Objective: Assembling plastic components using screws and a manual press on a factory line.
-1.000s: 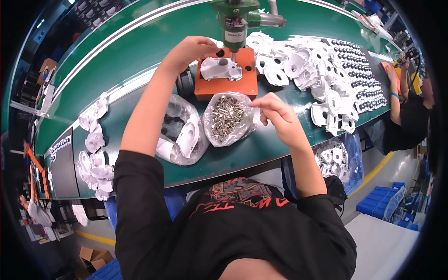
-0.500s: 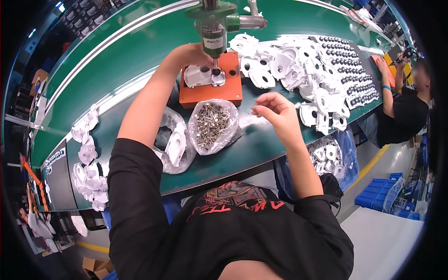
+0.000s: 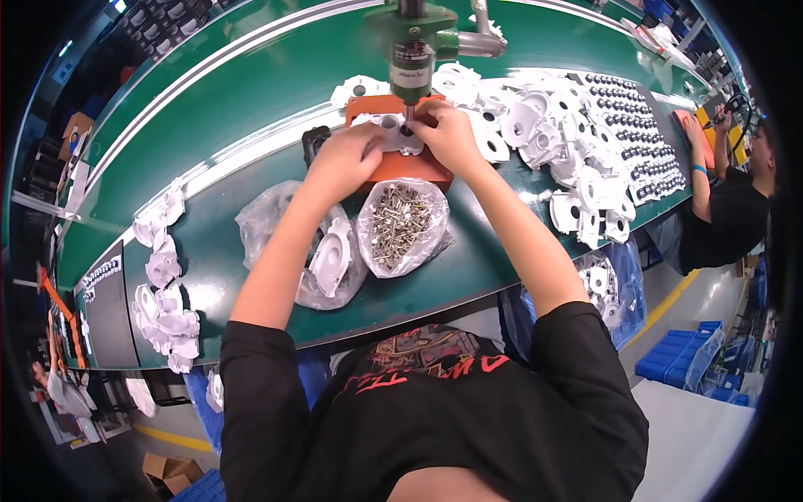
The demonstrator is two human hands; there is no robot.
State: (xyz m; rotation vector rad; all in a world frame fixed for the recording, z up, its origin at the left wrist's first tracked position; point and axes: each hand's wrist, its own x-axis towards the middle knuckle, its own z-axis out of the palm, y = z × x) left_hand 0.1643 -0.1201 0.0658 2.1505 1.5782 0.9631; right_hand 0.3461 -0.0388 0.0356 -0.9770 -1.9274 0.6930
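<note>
A white plastic housing (image 3: 390, 125) with round holes lies on the orange fixture block (image 3: 414, 173), under the bit of a green hanging screwdriver (image 3: 412, 67). My left hand (image 3: 345, 161) is closed, with its fingertips gripping the left end of the housing. From the right, my right hand (image 3: 449, 134) reaches in with its fingers pinched together beside the driver bit, over the housing; whatever they hold is too small or hidden to make out. Just in front of the block sits a clear plastic bag of screws (image 3: 400, 222).
Another clear bag holds white parts (image 3: 331, 258). White housings pile up on the right (image 3: 535, 125), near rows of black-and-white parts (image 3: 640, 138). More white parts (image 3: 163, 309) lie at left. A co-worker (image 3: 728, 192) works at far right.
My left hand has come back from behind the driver to the housing's left end. My right hand has moved from above the table up to the driver bit. The view has shifted slightly.
</note>
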